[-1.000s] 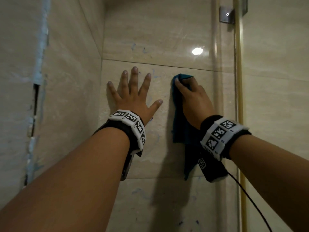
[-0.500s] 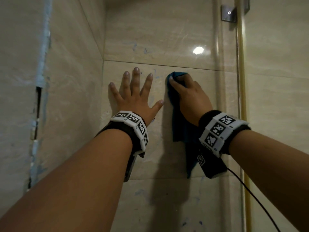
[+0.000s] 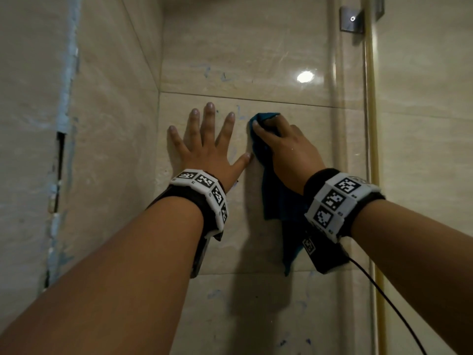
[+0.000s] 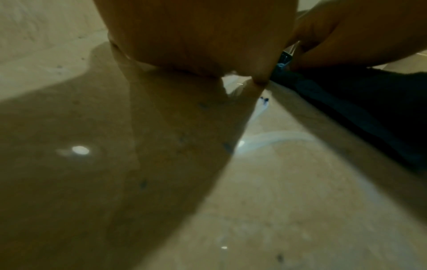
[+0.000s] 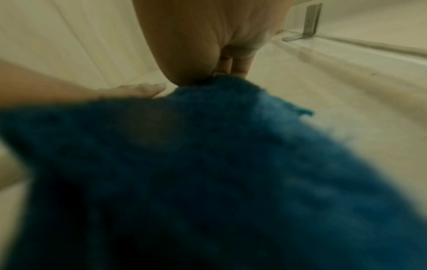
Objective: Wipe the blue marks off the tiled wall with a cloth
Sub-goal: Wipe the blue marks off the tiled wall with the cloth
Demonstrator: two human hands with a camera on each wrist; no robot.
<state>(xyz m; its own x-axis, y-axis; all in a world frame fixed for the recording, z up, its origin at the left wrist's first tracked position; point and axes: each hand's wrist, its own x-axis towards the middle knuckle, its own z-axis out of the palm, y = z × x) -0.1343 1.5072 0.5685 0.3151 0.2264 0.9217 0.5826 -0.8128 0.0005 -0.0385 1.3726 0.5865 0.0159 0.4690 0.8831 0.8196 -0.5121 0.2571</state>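
Far left, side wall [image 3: 107,149] w/ a rough bluish strip [image 3: 67,98] running top to bottom and a dark gap in it. Next, the tiled wall [image 3: 256,47] straight ahead, beige, glossy, w/ a ceiling-light glare spot. Left hand [image 3: 204,152] lay flat on it, fingers [image 3: 208,119] straight and spread, pointing up, holding nothing; thumb tip sat just beside the cloth's left edge. Blue marks [image 3: 222,76] showed faint on the upper tile, between the two hands near the grout line, and on the lowest tile; left wrist view also caught small dark-blue specks [image 4: 264,100] close to the thumb. Cloth [image 3: 279,198], dark teal, was against the wall under the right hand [image 3: 286,149], long axis approx. vertical: top bunched under the fingertips, tail hanging down to a point near the lower grout line. Right hand's fingers were curled over the top of the cloth, gripping and pressing it to the tile. Right of that, a glass panel [image 3: 353,175] w/ a metal bracket [image 3: 352,19] up top and a gold-coloured strip [image 3: 371,149], hemming the hand in on that side.
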